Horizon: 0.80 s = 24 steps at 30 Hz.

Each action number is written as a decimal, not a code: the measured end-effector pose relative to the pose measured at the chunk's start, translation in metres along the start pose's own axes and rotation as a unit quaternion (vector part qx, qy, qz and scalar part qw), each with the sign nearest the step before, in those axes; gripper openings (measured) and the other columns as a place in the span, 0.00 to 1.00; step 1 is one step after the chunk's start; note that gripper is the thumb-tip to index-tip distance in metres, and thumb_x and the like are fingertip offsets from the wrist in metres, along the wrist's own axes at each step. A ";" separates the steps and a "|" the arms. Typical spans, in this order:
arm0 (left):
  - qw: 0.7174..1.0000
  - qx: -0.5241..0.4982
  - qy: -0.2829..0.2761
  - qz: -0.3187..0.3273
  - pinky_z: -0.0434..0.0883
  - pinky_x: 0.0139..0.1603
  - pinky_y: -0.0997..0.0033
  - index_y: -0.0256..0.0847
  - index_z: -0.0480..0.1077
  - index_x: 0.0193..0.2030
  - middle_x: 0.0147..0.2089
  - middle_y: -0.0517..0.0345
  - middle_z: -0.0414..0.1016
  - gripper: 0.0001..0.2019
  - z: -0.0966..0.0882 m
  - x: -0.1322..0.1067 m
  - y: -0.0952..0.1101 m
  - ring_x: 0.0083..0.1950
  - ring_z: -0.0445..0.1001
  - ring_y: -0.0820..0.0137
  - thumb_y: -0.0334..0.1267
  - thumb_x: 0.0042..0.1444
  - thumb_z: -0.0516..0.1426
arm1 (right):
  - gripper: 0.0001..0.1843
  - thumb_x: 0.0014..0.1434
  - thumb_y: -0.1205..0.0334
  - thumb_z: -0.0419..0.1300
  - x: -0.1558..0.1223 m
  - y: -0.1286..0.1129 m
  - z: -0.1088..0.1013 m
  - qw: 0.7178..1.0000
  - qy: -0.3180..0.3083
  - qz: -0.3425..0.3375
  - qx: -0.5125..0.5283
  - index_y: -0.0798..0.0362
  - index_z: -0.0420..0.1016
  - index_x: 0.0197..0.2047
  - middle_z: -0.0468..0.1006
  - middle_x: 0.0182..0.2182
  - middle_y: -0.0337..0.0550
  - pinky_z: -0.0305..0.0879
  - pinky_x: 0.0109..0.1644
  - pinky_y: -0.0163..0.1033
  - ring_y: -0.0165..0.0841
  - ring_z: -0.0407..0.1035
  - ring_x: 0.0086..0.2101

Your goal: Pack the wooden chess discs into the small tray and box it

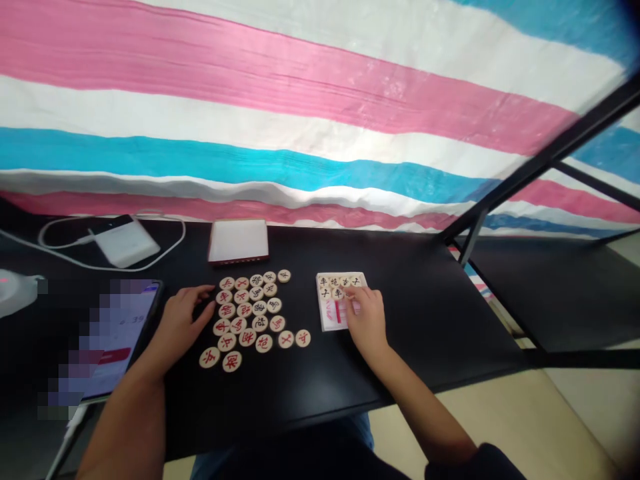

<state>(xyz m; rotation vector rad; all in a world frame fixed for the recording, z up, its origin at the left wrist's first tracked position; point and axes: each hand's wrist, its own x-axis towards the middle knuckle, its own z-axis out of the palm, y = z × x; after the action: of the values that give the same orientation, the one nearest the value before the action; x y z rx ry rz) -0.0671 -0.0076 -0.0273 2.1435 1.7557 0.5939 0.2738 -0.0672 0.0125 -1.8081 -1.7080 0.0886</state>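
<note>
1. A white device (15,292) pokes in at the left end of the black desk (425,340). Nothing else of it shows.
2. Near the back edge at the left, a flat white power bank (127,243) lies inside a loop of white cable (180,233).
3. Toward the front left corner lies a tablet (117,340), its screen blurred out.
4. The left hand (180,327) rests palm down just beside the tablet. It is open and grips nothing, with curved fingers just beside the pieces.
5. At the back edge, a flat box lid (238,241) with a white top and dark red rim lies apart from everything.
6. Mid-desk, between the hands, round wooden xiangqi pieces (245,313) with red characters lie face up in loose rows.
7. To their right, a pale shallow box (327,317) holds a row of black-lettered pieces along its far side.
8. The right hand (367,320) reaches over the box, its fingertips (350,291) closed together on those pieces. Whether they pinch one cannot be told.
9. At the right, a black metal frame (545,160) crosses a pink, white and blue striped tarp (300,100) behind the desk.
</note>
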 end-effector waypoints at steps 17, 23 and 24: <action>1.000 -0.016 0.023 0.004 0.65 0.46 0.58 0.35 0.65 0.46 0.40 0.47 0.69 0.20 -0.004 -0.003 0.007 0.40 0.68 0.61 0.45 0.53 0.46 | 0.10 0.52 0.65 0.58 0.043 -0.071 0.042 0.988 -0.114 -0.104 0.016 0.53 0.73 0.39 0.74 0.36 0.45 0.60 0.44 0.43 0.38 0.61 0.38; 1.000 -0.005 0.011 0.006 0.65 0.46 0.57 0.35 0.65 0.47 0.40 0.47 0.68 0.21 0.001 0.001 0.000 0.40 0.68 0.60 0.46 0.53 0.47 | 0.09 0.50 0.63 0.60 0.008 -0.035 -0.008 0.999 -0.032 0.030 0.024 0.53 0.70 0.36 0.75 0.35 0.44 0.60 0.44 0.43 0.38 0.63 0.38; 1.000 -0.001 0.007 0.006 0.65 0.46 0.56 0.35 0.65 0.47 0.40 0.47 0.68 0.21 0.001 0.001 -0.001 0.40 0.68 0.60 0.46 0.52 0.47 | 0.09 0.49 0.62 0.61 0.003 -0.029 -0.009 0.998 -0.041 0.045 0.020 0.53 0.70 0.35 0.75 0.34 0.44 0.60 0.44 0.43 0.39 0.63 0.38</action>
<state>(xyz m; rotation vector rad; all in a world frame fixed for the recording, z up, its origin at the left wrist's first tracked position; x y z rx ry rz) -0.0671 -0.0059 -0.0287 2.1556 1.7484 0.6146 0.2530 -0.0693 0.0345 -1.8751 -1.6693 0.2359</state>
